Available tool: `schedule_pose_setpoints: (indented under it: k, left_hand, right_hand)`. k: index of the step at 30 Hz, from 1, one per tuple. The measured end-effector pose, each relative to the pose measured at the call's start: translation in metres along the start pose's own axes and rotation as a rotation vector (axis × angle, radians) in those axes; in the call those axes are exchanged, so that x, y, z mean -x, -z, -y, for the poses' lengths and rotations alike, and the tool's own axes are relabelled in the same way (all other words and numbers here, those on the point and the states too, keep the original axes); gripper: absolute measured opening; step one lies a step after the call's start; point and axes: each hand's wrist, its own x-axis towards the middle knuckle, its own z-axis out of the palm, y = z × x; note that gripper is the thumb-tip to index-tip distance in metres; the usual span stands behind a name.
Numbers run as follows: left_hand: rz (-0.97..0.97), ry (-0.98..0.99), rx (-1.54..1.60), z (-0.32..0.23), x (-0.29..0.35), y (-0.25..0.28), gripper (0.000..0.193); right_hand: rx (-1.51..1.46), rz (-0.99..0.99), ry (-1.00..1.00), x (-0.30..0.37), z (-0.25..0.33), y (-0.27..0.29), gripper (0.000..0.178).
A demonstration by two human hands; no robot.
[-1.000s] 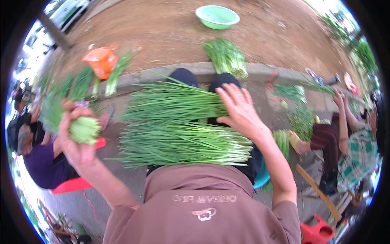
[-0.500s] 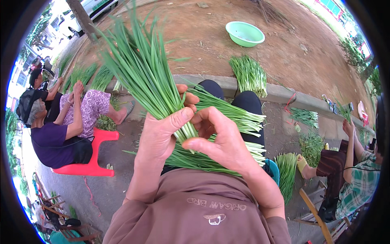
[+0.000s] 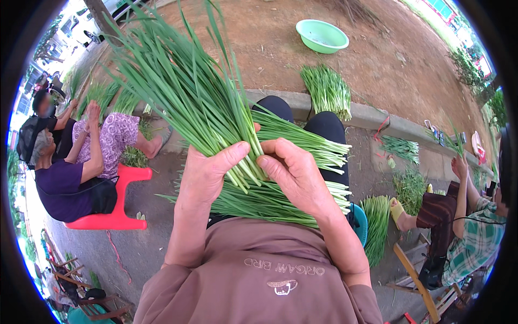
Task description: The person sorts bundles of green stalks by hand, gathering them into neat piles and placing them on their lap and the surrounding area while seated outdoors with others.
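Observation:
My left hand [image 3: 208, 173] is closed round a bunch of garlic chives [image 3: 189, 92], thumb across the pale stems. The long green leaves fan up and away to the left. Against the bunch's right side, my right hand [image 3: 294, 170] pinches a few stems between thumb and forefinger. Across my lap lie more garlic chives in two layers: a far bundle [image 3: 307, 143] over my knees and a near bundle [image 3: 259, 204] by my belly. Their pale ends point right. Part of the near bundle is hidden by my hands and wrists.
Beyond my knees runs a concrete kerb [image 3: 369, 117], with a chive bundle [image 3: 326, 92] leaning there. A green basin [image 3: 322, 36] sits on the dirt. More chives [image 3: 376, 227] stand at my right. People sit on both sides, one on a red plastic stool [image 3: 121, 200].
The held bunch has spread wider, some leaves standing apart at its right. My right thumb and forefinger have come together on stems at its edge. The whole view has shifted slightly.

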Motion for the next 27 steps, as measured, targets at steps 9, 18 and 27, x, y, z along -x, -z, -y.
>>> schedule_pose_setpoints:
  k: [9,18,27]
  left_hand:
    - [-0.066,-0.039,-0.021,0.012,0.001,0.005,0.032]
    - [-0.146,-0.150,-0.082,0.017,0.003,-0.001,0.028]
    - [-0.156,-0.186,-0.151,0.021,0.002,0.002,0.031]
  right_hand:
    - [-0.013,0.006,-0.086,0.000,0.003,0.000,0.016]
    - [0.041,0.058,-0.140,0.001,-0.003,0.004,0.015]
    - [0.052,0.110,-0.109,-0.002,-0.002,0.003,0.016]
